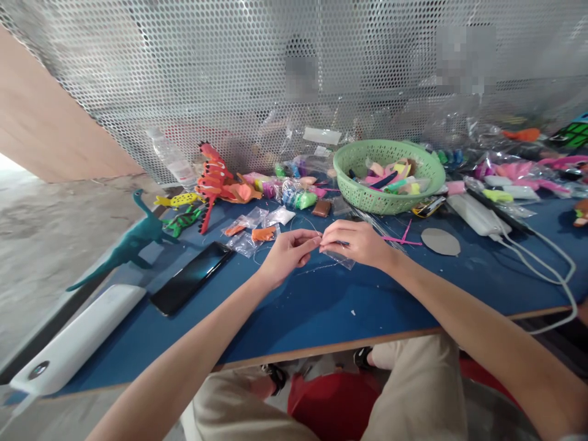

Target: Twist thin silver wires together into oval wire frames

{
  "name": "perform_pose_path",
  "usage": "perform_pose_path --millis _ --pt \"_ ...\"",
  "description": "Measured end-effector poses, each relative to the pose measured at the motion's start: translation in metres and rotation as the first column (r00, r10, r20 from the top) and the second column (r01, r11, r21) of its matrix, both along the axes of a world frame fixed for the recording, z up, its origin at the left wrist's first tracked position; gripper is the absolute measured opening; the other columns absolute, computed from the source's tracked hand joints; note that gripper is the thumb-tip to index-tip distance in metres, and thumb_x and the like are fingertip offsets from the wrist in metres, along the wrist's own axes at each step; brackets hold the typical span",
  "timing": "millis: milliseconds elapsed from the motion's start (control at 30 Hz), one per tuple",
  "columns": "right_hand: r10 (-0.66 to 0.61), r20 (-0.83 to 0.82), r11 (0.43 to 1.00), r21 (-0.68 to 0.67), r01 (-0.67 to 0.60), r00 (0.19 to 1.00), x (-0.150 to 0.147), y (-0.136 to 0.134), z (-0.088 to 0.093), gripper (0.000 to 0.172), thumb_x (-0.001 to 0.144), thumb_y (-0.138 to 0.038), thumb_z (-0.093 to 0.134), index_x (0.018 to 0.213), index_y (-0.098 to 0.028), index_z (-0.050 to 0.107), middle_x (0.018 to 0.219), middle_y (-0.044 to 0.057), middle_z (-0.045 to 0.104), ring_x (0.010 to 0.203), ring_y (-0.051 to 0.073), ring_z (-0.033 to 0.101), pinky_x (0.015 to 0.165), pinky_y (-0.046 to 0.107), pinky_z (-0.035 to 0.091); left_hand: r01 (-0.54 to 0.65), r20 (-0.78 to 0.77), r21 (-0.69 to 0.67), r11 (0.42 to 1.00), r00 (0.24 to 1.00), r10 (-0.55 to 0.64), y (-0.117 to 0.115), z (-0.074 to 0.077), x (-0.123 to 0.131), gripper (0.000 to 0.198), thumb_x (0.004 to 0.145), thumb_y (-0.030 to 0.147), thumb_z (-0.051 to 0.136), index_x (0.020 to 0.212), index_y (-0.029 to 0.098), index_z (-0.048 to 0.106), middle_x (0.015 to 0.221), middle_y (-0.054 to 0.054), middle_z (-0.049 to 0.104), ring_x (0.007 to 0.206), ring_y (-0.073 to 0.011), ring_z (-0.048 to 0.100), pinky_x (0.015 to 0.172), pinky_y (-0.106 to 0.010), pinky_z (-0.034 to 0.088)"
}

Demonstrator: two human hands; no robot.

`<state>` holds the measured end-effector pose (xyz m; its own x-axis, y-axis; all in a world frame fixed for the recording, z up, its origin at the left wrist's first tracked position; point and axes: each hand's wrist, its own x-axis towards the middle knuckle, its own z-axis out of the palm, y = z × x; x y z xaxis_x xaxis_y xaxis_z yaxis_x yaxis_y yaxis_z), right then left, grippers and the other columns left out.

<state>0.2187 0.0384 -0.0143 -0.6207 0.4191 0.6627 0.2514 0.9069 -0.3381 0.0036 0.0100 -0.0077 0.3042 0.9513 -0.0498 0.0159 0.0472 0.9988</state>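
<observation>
The thin string (316, 267) is in the middle of our blue bench (298, 318), running by our two hands and a bit in front of them, and it is so fine that we can't tell if it is thread or wire. Our left hand (287, 254) has its thumb and first finger pinched shut, and it looks like a bit of the string is caught between the tips. Our right hand (358, 242) is curled in close, so its fingers meet the left ones, but we can't tell what they hold, because the tips hide it. A little clear bag (342, 260) pokes out under the right hand; we can't tell if it is held or just lies there. We think the string weighs almost nothing, bends easily and may be slippery, so it could slide out of a loose pinch. It would be best to take it near an end with just the tips of the fingers, and not tug hard, as something so thin might snap or kink. The clear bag looks soft, light and crinkly, so we should grip it by an edge. Past our hands sits the green basket (381, 203), with the black phone (193, 278) off to our left.
</observation>
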Motion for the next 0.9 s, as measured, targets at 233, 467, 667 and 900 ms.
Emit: perform_pose_path --millis 233,467,667,900 --pt "0.001 0.059 1.000 0.029 -0.003 0.998 0.0011 0.0038 -0.0023 0.014 0.099 -0.033 0.060 0.102 -0.022 0.068 0.105 0.004 0.071 0.091 0.013 0.069 0.082 0.025 0.054 -0.011 0.014 -0.006 1.000 1.000 0.011 -0.0008 0.0003 0.0000 0.035 0.078 0.041 0.080 0.099 0.014 0.072 0.068 0.001 0.059 0.048 -0.0042 0.041 0.044 -0.020 0.024" --pt "-0.028 0.014 0.998 0.063 0.027 0.999 -0.0018 0.0030 -0.0032 0.015 0.097 -0.034 0.062 0.104 -0.022 0.067 0.103 0.003 0.072 0.088 0.013 0.069 0.078 0.024 0.055 -0.009 0.066 -0.063 0.998 0.998 0.013 -0.0002 -0.0001 0.0000 0.033 0.076 0.041 0.081 0.097 0.017 0.070 0.068 0.001 0.060 0.048 -0.0047 0.043 0.045 -0.020 0.020" --pt "-0.046 0.021 0.995 0.087 0.044 0.999 -0.0015 0.0029 -0.0013 0.013 0.096 -0.033 0.065 0.095 -0.020 0.068 0.095 0.003 0.073 0.082 0.013 0.069 0.074 0.025 0.054 -0.034 0.053 -0.064 0.997 0.998 0.037 0.0008 -0.0010 0.0000 0.035 0.074 0.039 0.083 0.097 0.016 0.071 0.068 0.001 0.061 0.048 -0.0047 0.045 0.045 -0.019 0.022" --pt "-0.036 0.048 0.987 0.157 0.028 0.998 -0.0009 0.0047 0.0013 0.015 0.100 -0.028 0.056 0.103 -0.020 0.069 0.102 0.005 0.074 0.088 0.015 0.071 0.078 0.028 0.056 -0.114 -0.008 -0.017 0.993 0.993 0.114 -0.0001 -0.0002 -0.0001 0.037 0.073 0.043 0.082 0.097 0.017 0.073 0.069 -0.001 0.064 0.049 -0.0071 0.053 0.042 -0.019 0.026"
